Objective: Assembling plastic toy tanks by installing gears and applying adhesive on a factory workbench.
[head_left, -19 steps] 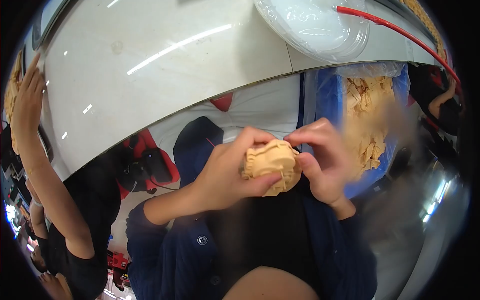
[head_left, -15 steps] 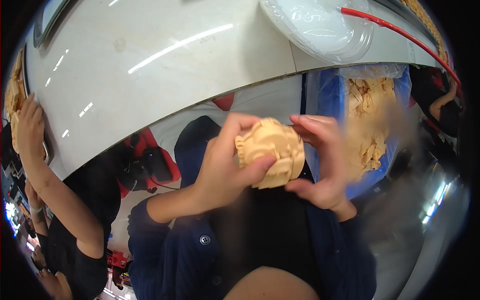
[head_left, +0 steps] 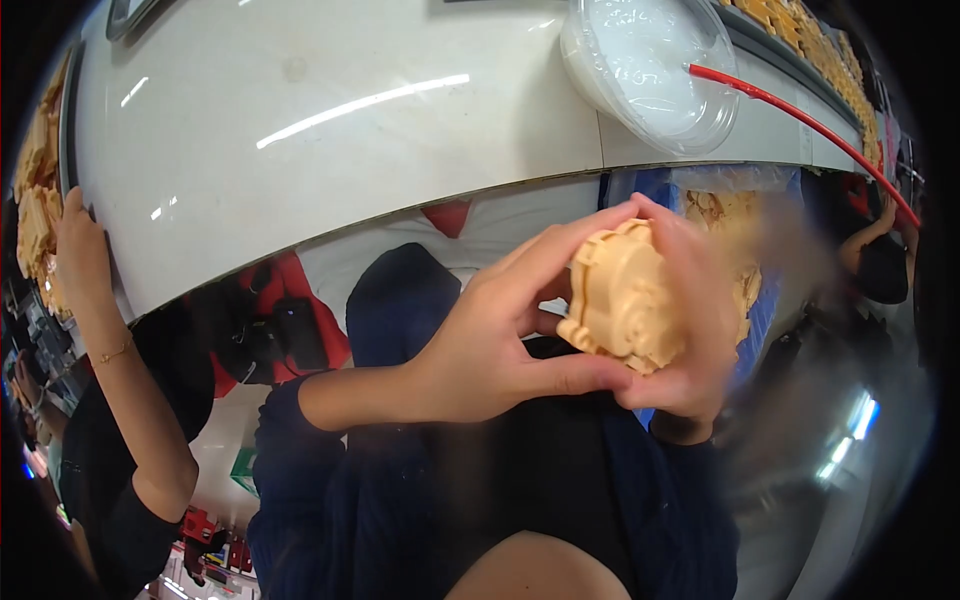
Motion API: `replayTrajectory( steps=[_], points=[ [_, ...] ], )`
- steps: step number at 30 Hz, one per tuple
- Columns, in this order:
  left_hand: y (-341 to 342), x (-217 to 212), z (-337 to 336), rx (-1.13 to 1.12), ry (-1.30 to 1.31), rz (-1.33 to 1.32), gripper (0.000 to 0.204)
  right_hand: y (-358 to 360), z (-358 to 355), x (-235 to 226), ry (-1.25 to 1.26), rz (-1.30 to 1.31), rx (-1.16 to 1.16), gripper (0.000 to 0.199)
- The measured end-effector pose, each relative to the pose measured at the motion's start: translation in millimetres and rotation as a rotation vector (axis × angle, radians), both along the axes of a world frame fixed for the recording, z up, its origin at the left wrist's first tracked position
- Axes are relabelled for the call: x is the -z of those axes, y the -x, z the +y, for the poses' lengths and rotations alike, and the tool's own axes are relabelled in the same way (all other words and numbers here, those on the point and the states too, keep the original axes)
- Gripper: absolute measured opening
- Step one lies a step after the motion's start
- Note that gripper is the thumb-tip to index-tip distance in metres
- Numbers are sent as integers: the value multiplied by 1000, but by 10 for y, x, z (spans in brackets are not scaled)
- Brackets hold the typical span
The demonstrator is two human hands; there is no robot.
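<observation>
Gripping a tan moulded part [head_left: 625,298] below the white table [head_left: 330,130], left hand [head_left: 490,345] fingers clamped front, right hand [head_left: 700,330] cupped behind.

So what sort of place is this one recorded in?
Probably a workshop or assembly bench: both hands hold a tan moulded plastic part, more tan parts fill a blue bin, and a co-worker's hand reaches similar parts along the long white worktable.
</observation>
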State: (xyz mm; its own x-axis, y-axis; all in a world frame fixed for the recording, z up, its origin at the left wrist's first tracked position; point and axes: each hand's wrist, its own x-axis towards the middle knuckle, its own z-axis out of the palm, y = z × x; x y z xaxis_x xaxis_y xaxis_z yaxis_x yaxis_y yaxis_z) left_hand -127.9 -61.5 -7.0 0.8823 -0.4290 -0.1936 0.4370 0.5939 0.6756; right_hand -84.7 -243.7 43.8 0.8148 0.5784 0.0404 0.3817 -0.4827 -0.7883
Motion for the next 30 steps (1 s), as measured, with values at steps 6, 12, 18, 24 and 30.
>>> replayTrajectory(
  steps=[6, 12, 18, 24, 30],
  points=[
    [-70, -34, 92, 160, -95, -90, 103, 54, -107, 52, -102, -29, -44, 75],
    [-39, 30, 85, 72, -227, -335, 98, -11, -190, -184, 129, -10, -165, 70],
    [-6, 101, -4, 21, -85, -314, 101, -117, -160, -389, 246, 33, -255, 59],
    [-32, 117, 40, -10, -165, -436, 102, -72, -76, -298, 231, -46, -198, 61],
    [-84, 110, 101, 13, -170, -439, 99, -31, -112, -212, 151, -141, -166, 65]
  ],
)
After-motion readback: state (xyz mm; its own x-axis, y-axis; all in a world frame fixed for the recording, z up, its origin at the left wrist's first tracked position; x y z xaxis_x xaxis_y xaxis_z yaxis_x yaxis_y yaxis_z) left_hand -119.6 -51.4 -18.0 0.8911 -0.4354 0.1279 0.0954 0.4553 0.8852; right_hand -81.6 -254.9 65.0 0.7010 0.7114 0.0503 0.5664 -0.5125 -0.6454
